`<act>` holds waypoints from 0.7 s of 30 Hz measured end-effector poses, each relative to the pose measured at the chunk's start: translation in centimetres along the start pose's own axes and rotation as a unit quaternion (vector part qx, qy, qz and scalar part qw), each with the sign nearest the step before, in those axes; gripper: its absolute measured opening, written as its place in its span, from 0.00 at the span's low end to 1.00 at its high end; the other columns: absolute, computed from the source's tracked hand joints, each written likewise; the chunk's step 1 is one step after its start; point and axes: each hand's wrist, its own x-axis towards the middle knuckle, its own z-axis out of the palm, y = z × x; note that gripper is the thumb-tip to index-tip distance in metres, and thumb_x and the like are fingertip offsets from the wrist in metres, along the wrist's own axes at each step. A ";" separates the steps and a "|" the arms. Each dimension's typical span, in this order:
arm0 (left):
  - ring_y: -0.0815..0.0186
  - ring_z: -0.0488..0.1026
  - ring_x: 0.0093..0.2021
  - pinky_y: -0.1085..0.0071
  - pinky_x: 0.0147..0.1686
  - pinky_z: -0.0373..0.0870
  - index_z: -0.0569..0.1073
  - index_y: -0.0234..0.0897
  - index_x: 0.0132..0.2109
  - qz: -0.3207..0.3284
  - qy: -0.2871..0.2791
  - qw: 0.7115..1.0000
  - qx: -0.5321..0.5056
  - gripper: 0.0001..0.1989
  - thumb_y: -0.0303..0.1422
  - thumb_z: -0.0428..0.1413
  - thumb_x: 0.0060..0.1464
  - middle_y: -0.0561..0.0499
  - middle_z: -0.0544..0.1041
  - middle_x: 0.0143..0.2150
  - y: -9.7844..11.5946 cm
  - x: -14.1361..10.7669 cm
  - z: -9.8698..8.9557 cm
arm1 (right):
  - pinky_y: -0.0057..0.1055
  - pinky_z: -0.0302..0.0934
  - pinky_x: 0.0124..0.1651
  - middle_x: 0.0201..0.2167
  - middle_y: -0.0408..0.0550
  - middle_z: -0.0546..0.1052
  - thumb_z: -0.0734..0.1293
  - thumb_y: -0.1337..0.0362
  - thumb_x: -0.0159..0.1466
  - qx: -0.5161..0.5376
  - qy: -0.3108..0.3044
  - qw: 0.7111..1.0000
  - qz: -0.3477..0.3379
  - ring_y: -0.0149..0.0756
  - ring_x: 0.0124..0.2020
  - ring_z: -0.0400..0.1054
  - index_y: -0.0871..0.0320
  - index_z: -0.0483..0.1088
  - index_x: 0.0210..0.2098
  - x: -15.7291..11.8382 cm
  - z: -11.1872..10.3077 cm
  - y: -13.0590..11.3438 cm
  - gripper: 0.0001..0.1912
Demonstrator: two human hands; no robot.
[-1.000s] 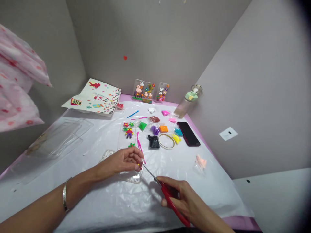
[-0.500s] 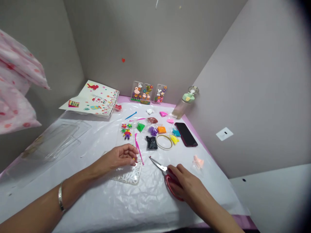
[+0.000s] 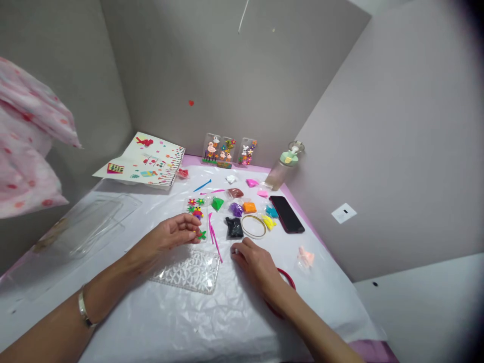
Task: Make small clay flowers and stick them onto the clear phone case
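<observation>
I am no longer gripping the scissors: half a second ago my right hand was holding them with the blades pointing out, and now their red handles are showing under and beside my wrist, toward the near right corner of the table. That is freeing my right fingers from cutting. I am bringing my left hand farther from the near edge too, so it is uncovering more of the textured clear case, which is lying flat nearer that edge.

My left fingers are curling in with only a narrow gap, and they seem to be pinching a small red-and-yellow piece, mostly hidden, over the near end of the decorated clear case. My left forearm is slanting in from the near left corner, a silver bangle circling the wrist.

My right forearm is reaching in from the near right, palm down, fingers bending toward the surface between the pink tools and the black packet; I cannot tell whether they are pinching anything.
</observation>
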 end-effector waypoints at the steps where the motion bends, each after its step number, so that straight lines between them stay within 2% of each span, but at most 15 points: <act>1: 0.65 0.73 0.40 0.62 0.51 0.70 0.76 0.38 0.44 0.000 0.001 1.000 -0.002 0.13 0.34 0.67 0.51 0.50 0.74 0.40 0.0 0.0 0.0 | 0.29 0.58 0.37 0.39 0.48 0.74 0.61 0.69 0.71 -0.001 0.007 1.000 0.008 0.36 0.36 0.72 0.57 0.73 0.40 0.3 0.4 0.0 0.09; 4: 0.65 0.73 0.40 0.62 0.52 0.70 0.76 0.38 0.44 -0.001 0.004 1.000 -0.009 0.13 0.33 0.66 0.52 0.50 0.74 0.40 0.0 0.0 -0.1 | 0.29 0.59 0.39 0.38 0.49 0.75 0.60 0.70 0.70 0.022 0.031 0.999 0.020 0.37 0.36 0.72 0.58 0.73 0.38 0.4 1.0 0.3 0.10; 7: 0.65 0.73 0.41 0.62 0.51 0.71 0.76 0.37 0.44 0.002 0.003 1.000 -0.015 0.13 0.34 0.66 0.52 0.50 0.74 0.39 -0.1 0.0 -0.1 | 0.30 0.60 0.39 0.35 0.48 0.76 0.61 0.68 0.68 0.113 0.054 0.992 0.033 0.36 0.35 0.71 0.58 0.72 0.34 0.3 0.4 0.5 0.09; 11: 0.66 0.73 0.41 0.63 0.52 0.70 0.76 0.38 0.44 -0.002 -0.001 1.000 -0.020 0.13 0.34 0.67 0.52 0.51 0.74 0.39 -0.4 0.2 -0.4 | 0.30 0.62 0.35 0.28 0.45 0.75 0.63 0.66 0.63 0.296 0.086 0.950 0.060 0.35 0.30 0.69 0.58 0.73 0.33 1.7 -1.7 1.1 0.06; 13: 0.66 0.73 0.41 0.63 0.52 0.69 0.76 0.38 0.44 -0.005 0.000 1.000 -0.019 0.13 0.34 0.66 0.52 0.51 0.75 0.40 -0.5 0.3 -0.5 | 0.29 0.62 0.34 0.26 0.44 0.75 0.65 0.66 0.60 0.332 0.103 0.936 0.052 0.34 0.29 0.69 0.59 0.73 0.33 3.4 -2.7 1.6 0.05; 15: 0.66 0.73 0.40 0.63 0.51 0.70 0.77 0.38 0.44 -0.005 0.002 1.000 -0.025 0.13 0.34 0.67 0.51 0.52 0.74 0.39 -0.6 0.3 -0.5 | 0.29 0.64 0.33 0.28 0.46 0.77 0.65 0.65 0.59 0.320 0.131 0.937 0.049 0.35 0.29 0.70 0.61 0.74 0.35 5.7 -3.4 2.1 0.08; 18: 0.66 0.73 0.39 0.64 0.50 0.70 0.76 0.38 0.43 -0.009 0.000 0.999 -0.035 0.14 0.34 0.68 0.49 0.52 0.74 0.39 -0.5 0.3 -0.3 | 0.31 0.65 0.35 0.30 0.50 0.80 0.65 0.65 0.61 0.260 0.147 0.953 0.044 0.36 0.30 0.73 0.62 0.76 0.37 9.7 -3.8 2.7 0.10; 21: 0.66 0.73 0.39 0.66 0.48 0.69 0.76 0.37 0.43 -0.009 -0.003 0.999 -0.032 0.14 0.34 0.68 0.50 0.51 0.74 0.39 -0.6 0.3 -0.3 | 0.32 0.65 0.41 0.37 0.52 0.81 0.65 0.66 0.62 0.201 0.166 0.965 0.039 0.38 0.36 0.74 0.61 0.78 0.38 13.7 -3.6 3.0 0.10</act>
